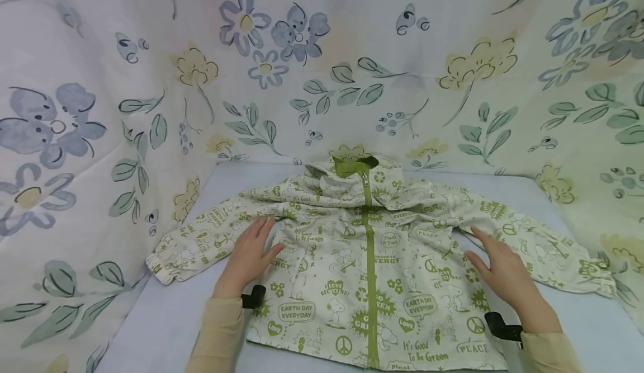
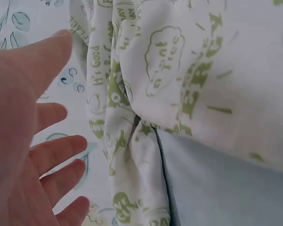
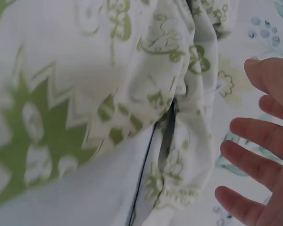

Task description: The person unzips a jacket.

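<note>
A cream hooded jacket [image 1: 347,261] with green print lies front up, its green zipper [image 1: 371,283] closed and both sleeves spread out to the sides. My left hand [image 1: 253,255] is over the armpit on the left, fingers straight and thumb apart. On the other side my right hand [image 1: 503,264] is held the same way near the right armpit. Both wrist views show the relaxed fingers holding nothing, beside the folds where the left sleeve [image 2: 118,117] and the right sleeve [image 3: 179,141] meet the body.
The jacket lies on a pale table [image 1: 151,317], with its hood [image 1: 352,183] toward the back edge. A floral curtain [image 1: 322,82] hangs behind the table and along its sides. Black camera mounts [image 1: 503,326] are strapped to both wrists.
</note>
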`<state>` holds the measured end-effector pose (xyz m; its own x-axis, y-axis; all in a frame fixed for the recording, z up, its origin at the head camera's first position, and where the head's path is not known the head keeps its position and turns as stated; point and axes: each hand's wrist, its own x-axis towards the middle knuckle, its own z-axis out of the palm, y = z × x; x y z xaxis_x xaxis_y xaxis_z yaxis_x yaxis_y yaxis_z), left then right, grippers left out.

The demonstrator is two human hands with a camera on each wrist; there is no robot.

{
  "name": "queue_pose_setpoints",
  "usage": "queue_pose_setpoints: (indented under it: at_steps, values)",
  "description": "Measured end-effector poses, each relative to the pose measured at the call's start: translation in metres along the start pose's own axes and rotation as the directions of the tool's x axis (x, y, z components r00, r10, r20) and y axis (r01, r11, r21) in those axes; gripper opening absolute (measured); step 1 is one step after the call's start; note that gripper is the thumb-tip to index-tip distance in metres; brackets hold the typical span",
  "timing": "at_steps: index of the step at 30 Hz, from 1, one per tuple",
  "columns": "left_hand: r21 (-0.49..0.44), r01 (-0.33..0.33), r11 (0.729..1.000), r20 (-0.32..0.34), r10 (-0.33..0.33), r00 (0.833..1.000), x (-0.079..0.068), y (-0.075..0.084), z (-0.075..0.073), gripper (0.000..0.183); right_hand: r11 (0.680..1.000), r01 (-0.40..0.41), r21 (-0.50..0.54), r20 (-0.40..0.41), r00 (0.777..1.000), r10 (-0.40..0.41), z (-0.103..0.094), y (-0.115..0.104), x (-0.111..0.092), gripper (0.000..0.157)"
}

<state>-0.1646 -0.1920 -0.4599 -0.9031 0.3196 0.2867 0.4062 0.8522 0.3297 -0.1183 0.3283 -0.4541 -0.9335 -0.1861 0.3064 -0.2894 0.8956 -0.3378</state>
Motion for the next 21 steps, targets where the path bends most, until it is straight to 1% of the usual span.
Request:
queue_pose_setpoints:
  at_steps: [4,7,11,15,19,21]
  values:
    - [-0.061,0.014,0.998,0.028,-0.012,1.000,0.007,0.007,-0.002,0.059,1.000,-0.003,-0.003,-0.002,1.000,0.003,0.004,-0.008,0.012,0.049]
    - [-0.100,0.037,0.994,0.046,-0.033,0.998,0.014,0.013,-0.002,0.055,1.000,-0.025,-0.008,-0.013,1.000,0.024,0.007,-0.014,0.022,0.043]
    - [-0.121,0.092,0.988,0.099,-0.080,0.992,0.022,0.021,-0.002,0.054,0.999,-0.047,0.004,-0.018,0.999,0.047,0.011,-0.024,0.035,0.040]
    - [-0.127,0.123,0.984,0.149,-0.104,0.983,0.030,0.027,-0.001,0.055,0.999,-0.046,0.022,-0.024,0.999,0.046,0.019,-0.034,0.046,0.038]
    - [-0.142,0.105,0.984,0.164,-0.082,0.983,0.035,0.032,0.000,0.052,0.998,-0.051,0.038,-0.036,0.998,0.053,0.025,-0.046,0.053,0.036]
    - [-0.137,0.080,0.987,0.158,-0.058,0.986,0.038,0.032,0.002,0.052,0.997,-0.054,0.053,-0.049,0.997,0.057,0.028,-0.050,0.056,0.034]
